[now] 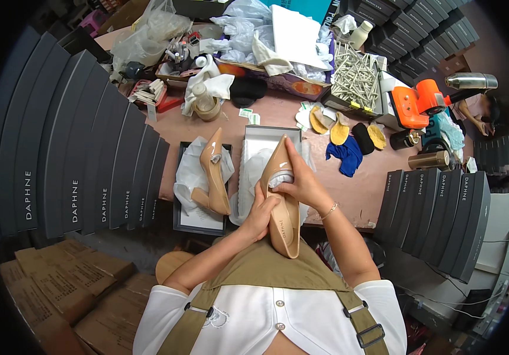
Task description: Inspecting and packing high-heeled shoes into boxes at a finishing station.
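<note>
A glossy beige high-heeled shoe (276, 165) with a pointed toe is held between my two hands, its toe pointing away from me. My left hand (258, 214) is wrapped round the near-left side of the shoe. My right hand (306, 184) grips the toe half from the right, with the thumb at the opening, where crumpled white paper stuffing (279, 178) shows. Its matching shoe (214, 174) lies on its side on white tissue (190, 174) over a dark shoebox (202, 226) to the left. Beneath my hands sits an open box part with a white inside (260, 139).
Dark shoeboxes stand stacked at left (59, 136) and right (438, 213). Brown cartons (59, 284) lie lower left. On the pink table (349, 201) are a blue cloth (347, 157), yellow pads (339, 131), a bottle (204, 102), a box of white sticks (355, 77) and an orange device (409, 105).
</note>
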The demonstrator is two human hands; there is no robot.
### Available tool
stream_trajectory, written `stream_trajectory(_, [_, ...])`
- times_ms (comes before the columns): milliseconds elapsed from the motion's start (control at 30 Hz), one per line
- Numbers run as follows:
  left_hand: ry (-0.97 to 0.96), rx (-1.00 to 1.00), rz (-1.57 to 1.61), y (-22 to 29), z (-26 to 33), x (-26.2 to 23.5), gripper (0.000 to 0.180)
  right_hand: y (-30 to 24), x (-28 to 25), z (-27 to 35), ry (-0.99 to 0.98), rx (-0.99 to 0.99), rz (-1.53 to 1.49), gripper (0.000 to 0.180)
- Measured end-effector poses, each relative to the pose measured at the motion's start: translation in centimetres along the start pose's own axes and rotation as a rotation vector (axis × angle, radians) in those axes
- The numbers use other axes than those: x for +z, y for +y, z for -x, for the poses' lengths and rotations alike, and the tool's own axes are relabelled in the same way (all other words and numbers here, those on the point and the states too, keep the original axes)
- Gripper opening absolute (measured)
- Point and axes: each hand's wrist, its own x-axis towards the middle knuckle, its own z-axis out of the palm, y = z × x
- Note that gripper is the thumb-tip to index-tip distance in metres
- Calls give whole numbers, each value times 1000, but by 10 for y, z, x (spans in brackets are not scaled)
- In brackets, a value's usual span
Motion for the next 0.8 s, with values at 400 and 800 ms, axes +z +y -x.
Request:
stream_trajectory(400, [600, 334, -1225, 47, -23, -151, 87, 55, 46, -59, 275, -261, 831, 68])
stream_trajectory(800, [128, -105, 323, 95, 39, -92, 59, -28, 142, -32, 58, -246, -115, 67])
